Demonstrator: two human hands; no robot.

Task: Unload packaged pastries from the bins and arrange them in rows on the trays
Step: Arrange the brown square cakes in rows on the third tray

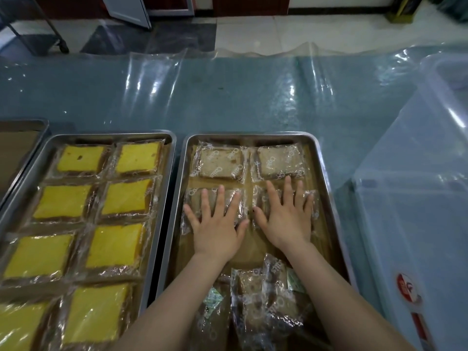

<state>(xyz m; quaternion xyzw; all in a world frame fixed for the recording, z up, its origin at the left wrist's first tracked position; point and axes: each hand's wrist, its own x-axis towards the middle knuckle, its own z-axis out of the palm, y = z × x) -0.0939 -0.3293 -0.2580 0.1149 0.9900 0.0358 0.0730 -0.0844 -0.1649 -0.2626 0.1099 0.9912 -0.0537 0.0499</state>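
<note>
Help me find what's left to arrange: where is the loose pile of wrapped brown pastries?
The loose pile lies at the near end of the right-hand tray, between the person's forearms, below the two pressed-down packets.

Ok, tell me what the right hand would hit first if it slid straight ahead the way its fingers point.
The right hand lies flat on a wrapped brown pastry, fingers pointing to the tray's far end. Sliding on, it would likely first meet the far-right wrapped pastry in the back row; the gap looks small.
</note>
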